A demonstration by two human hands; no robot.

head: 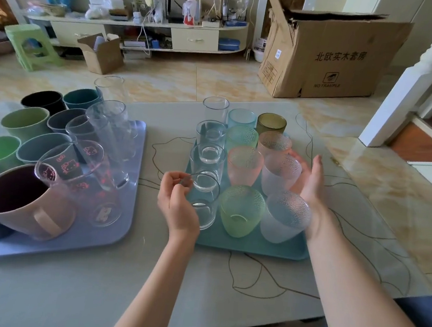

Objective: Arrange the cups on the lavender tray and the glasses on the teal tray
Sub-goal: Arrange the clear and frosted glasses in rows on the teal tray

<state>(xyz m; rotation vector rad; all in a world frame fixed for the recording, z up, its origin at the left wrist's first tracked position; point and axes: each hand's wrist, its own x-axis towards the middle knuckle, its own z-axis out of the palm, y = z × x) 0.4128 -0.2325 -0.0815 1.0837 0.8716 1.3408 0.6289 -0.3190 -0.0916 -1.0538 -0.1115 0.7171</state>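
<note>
The teal tray (pixel 254 246) sits in the middle of the table and holds several glasses: a left column of clear tumblers and two columns of textured coloured and frosted ones. My left hand (pixel 176 204) is curled, its fingertips pinching the left rim of the nearest clear glass (pixel 204 204), which stands on the tray. My right hand (pixel 309 180) is open, palm facing left, beside the frosted glass (pixel 281 175) at the tray's right side. The lavender tray (pixel 113 232) on the left holds several coloured cups, a pink mug (pixel 21 202) and clear printed mugs (pixel 81 176).
The table's near edge runs just in front of my arms, and its right edge is beyond the teal tray. Bare tabletop lies between the two trays. On the floor behind are a large cardboard box (pixel 325 58), a green stool (pixel 28 45) and a low cabinet (pixel 143 32).
</note>
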